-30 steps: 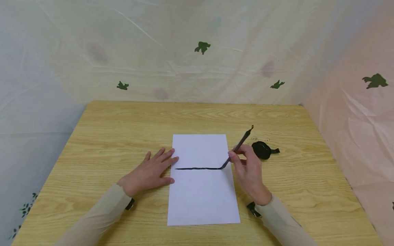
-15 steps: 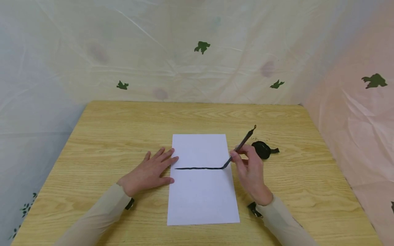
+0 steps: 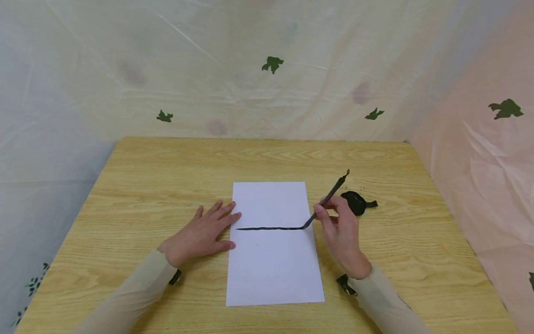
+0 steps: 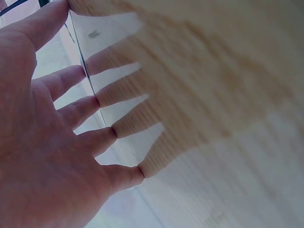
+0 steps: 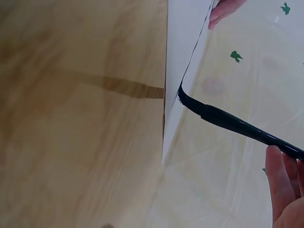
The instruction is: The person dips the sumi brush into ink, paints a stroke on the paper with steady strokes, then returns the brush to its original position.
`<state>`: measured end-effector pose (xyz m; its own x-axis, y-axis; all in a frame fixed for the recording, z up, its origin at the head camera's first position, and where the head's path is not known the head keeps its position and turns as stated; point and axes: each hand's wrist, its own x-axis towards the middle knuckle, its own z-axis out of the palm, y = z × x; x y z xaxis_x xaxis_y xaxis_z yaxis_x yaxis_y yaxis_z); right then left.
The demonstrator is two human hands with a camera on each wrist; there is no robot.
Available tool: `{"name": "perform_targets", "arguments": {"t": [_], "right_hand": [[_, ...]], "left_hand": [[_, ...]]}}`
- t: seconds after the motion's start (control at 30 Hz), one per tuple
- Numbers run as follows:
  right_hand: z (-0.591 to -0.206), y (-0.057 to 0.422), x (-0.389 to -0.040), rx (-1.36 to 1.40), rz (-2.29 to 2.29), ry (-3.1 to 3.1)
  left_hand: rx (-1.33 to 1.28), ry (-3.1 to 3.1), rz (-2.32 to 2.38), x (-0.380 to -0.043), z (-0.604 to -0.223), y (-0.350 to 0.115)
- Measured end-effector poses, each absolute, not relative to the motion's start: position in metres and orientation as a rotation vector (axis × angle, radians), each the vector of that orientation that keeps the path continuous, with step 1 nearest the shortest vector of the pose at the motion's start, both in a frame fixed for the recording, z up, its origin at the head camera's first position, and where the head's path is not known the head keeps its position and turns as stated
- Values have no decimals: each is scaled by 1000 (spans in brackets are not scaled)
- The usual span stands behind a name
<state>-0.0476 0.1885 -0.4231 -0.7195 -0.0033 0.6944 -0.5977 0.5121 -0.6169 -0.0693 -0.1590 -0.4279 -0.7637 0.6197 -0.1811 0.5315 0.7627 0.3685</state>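
A sheet of white paper (image 3: pixel 273 269) lies on the wooden table, crossed by one black ink line (image 3: pixel 267 228). My left hand (image 3: pixel 200 236) rests flat with spread fingers, its fingertips touching the paper's left edge; the left wrist view shows the palm side and fingers (image 4: pixel 66 85). My right hand (image 3: pixel 340 232) pinches a dark brush (image 3: pixel 333 189) that leans up and to the right, a loop at its top end. In the right wrist view the bent bristles of the brush (image 5: pixel 237 127) touch the paper at the end of the line, near the right edge.
A small black dish (image 3: pixel 353 203) with a short handle sits right of the paper, just behind my right hand, with dark specks near it. The wooden table (image 3: pixel 167 171) meets a pale curtain (image 3: pixel 233 93) at the back; a pinkish sheet (image 3: pixel 479 153) hangs at the right.
My right hand and the brush have shifted slightly to the right, and the black line has grown a little longer toward the right edge. My left hand has stayed in place.
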Motion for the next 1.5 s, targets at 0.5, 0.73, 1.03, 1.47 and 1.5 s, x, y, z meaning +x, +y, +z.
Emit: {"name": "perform_targets", "arguments": {"t": [0.5, 0.73, 1.03, 1.47, 1.5], "right_hand": [[-424, 191, -47, 483, 1194, -2110], [-424, 192, -47, 483, 1204, -2098], [-420, 192, -46, 463, 1353, -2001], [-397, 209, -33, 508, 1580, -1741], [-395, 212, -31, 518, 1611, -1711]], "left_hand": [[887, 2661, 459, -69, -429, -159], [890, 2663, 443, -69, -429, -158], [887, 2670, 449, -69, -429, -159], [883, 2667, 424, -70, -430, -159], [884, 2668, 426, -70, -429, -159]]}}
